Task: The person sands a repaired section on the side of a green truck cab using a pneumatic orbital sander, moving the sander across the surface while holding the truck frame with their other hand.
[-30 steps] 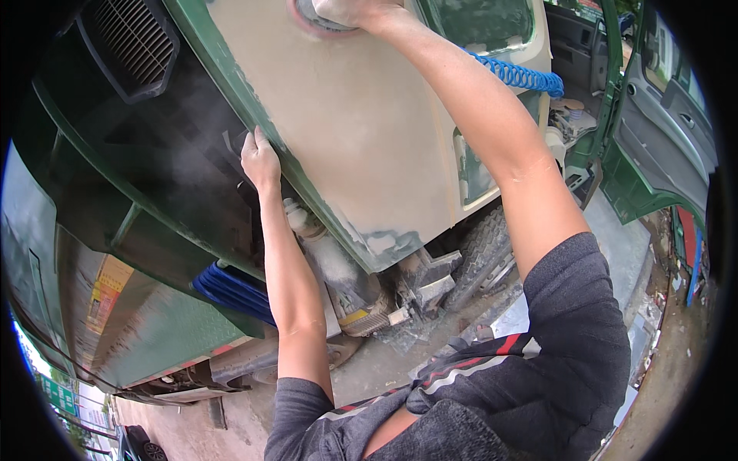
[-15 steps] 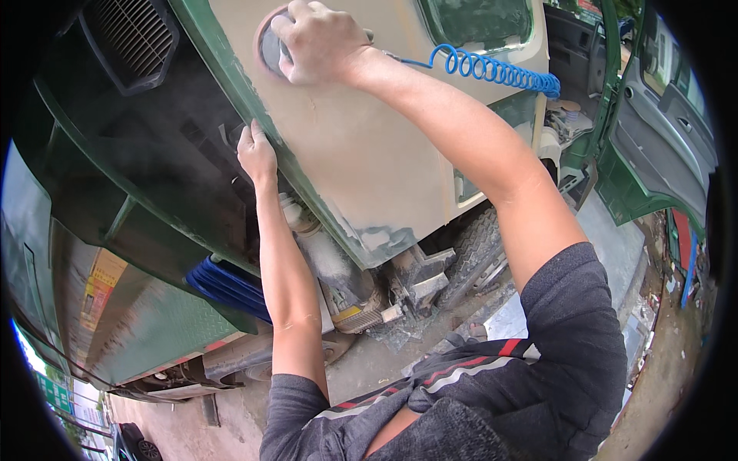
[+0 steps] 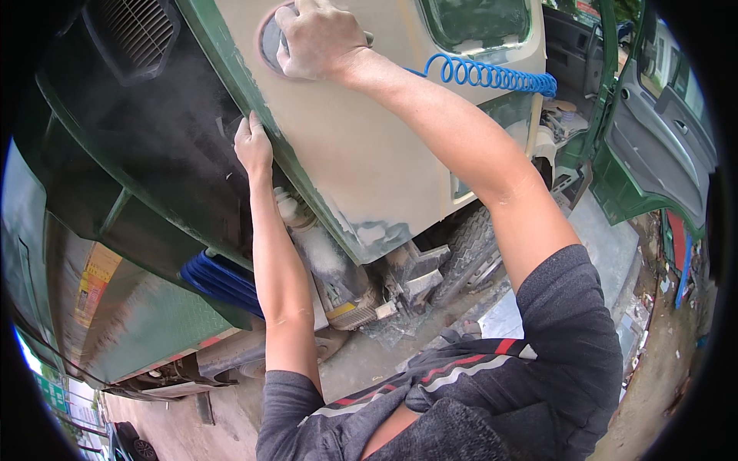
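My right hand (image 3: 324, 40) is wrapped over the top of a round air sander (image 3: 270, 44). Its disc lies against the cream-coloured side panel (image 3: 361, 154) of a green truck cab, high up near the panel's left edge. From the tool a coiled blue air hose (image 3: 492, 74) runs off to the right. Lower and to the left, my left hand (image 3: 254, 144) grips the green edge (image 3: 296, 170) of the panel, its thumb on the edge and the other fingers mostly hidden. Pale dust coats both hands.
A window (image 3: 477, 24) is set in the panel at upper right. Beyond it a cab door (image 3: 653, 131) stands swung out. Below are a tyre (image 3: 469, 250) and dusty mechanical parts (image 3: 330, 261). Coiled blue hose (image 3: 221, 283) hangs at the truck body on the left.
The whole view has shifted slightly. My right hand keeps the sander on nearly the same patch of panel, and my left hand still holds the edge.
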`<move>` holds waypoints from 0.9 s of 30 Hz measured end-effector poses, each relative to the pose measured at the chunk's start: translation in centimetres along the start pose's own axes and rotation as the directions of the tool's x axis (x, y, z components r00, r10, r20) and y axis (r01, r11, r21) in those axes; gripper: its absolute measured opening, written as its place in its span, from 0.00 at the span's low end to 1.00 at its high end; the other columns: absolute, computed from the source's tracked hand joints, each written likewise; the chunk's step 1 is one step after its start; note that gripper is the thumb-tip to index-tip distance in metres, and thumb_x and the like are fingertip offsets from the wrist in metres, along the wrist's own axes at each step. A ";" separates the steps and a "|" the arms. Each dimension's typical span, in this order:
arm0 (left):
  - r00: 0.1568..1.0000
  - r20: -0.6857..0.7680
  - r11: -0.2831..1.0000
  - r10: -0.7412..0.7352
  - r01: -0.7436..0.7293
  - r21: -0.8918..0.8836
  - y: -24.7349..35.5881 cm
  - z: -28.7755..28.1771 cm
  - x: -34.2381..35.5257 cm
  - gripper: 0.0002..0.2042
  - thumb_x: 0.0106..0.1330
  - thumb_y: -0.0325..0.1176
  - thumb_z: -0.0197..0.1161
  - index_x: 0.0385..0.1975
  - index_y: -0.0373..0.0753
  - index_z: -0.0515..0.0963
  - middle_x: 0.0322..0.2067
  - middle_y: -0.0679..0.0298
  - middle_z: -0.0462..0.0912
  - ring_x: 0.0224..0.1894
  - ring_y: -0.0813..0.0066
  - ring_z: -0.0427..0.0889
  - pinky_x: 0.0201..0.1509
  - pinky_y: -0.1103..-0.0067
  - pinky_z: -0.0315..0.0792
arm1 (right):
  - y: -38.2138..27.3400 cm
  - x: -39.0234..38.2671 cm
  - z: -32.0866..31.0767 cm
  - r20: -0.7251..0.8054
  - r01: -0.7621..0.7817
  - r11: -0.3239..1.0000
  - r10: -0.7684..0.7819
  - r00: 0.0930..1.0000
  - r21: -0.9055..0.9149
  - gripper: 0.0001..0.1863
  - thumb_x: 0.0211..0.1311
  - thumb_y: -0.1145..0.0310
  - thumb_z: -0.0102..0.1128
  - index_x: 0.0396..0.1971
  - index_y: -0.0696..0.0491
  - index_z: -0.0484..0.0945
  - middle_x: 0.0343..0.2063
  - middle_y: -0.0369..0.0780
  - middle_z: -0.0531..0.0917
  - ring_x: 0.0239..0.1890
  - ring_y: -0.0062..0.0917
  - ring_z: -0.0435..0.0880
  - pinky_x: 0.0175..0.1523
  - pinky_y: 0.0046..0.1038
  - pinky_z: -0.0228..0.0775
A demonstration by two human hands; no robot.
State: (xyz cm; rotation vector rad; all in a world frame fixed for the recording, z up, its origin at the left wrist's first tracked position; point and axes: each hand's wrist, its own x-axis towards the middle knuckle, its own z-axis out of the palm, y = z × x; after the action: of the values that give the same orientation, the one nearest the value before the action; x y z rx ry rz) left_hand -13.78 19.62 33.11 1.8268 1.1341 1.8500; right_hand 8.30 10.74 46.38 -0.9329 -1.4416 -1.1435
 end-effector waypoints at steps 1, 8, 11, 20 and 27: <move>1.000 0.004 1.000 0.005 -0.005 0.001 0.0 0.1 0.0 0.18 0.79 0.44 0.52 0.47 0.37 0.84 0.36 0.59 0.89 0.39 0.67 0.85 0.49 0.71 0.74 | 0.6 0.1 -0.3 0.011 -0.044 0.999 0.045 0.999 -0.018 0.17 0.62 0.58 0.56 0.34 0.58 0.83 0.32 0.53 0.87 0.40 0.52 0.87 0.42 0.48 0.82; 0.998 -0.052 0.998 0.042 -0.039 0.058 0.4 1.0 0.1 0.18 0.79 0.45 0.52 0.48 0.38 0.84 0.37 0.57 0.89 0.40 0.64 0.86 0.49 0.70 0.74 | 8.1 0.6 -2.8 -0.016 -0.471 0.876 0.472 0.881 -0.100 0.15 0.59 0.59 0.57 0.34 0.55 0.83 0.34 0.54 0.85 0.37 0.51 0.87 0.41 0.50 0.81; 0.999 -0.042 0.995 0.004 0.000 0.098 0.4 0.9 -0.3 0.19 0.79 0.45 0.51 0.48 0.39 0.84 0.36 0.56 0.89 0.40 0.63 0.86 0.49 0.69 0.74 | 7.0 0.8 -4.4 0.128 -0.435 0.892 0.449 0.884 -0.125 0.16 0.55 0.59 0.60 0.36 0.56 0.83 0.35 0.53 0.85 0.38 0.49 0.87 0.42 0.46 0.82; 0.999 0.011 0.999 0.045 -0.045 0.008 -0.3 0.2 0.4 0.18 0.79 0.43 0.52 0.47 0.36 0.84 0.32 0.60 0.88 0.36 0.73 0.83 0.46 0.73 0.74 | -2.7 -0.1 -1.2 0.068 -0.023 1.000 0.024 0.997 -0.015 0.17 0.46 0.63 0.65 0.35 0.57 0.84 0.38 0.51 0.84 0.41 0.43 0.88 0.43 0.39 0.85; 1.000 -0.008 0.993 -0.030 0.031 0.117 -0.1 0.6 0.1 0.18 0.80 0.42 0.51 0.48 0.37 0.84 0.31 0.62 0.87 0.36 0.73 0.83 0.46 0.73 0.74 | 7.1 -0.9 -2.6 0.056 -0.471 0.882 0.472 0.880 -0.017 0.16 0.56 0.56 0.61 0.23 0.55 0.85 0.25 0.52 0.86 0.30 0.51 0.88 0.36 0.48 0.81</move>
State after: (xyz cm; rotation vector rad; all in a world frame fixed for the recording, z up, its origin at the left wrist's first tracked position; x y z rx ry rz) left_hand -13.27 19.89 33.03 1.8558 1.2904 1.8087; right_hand 15.86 10.02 46.76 -1.2464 -1.1643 -0.7569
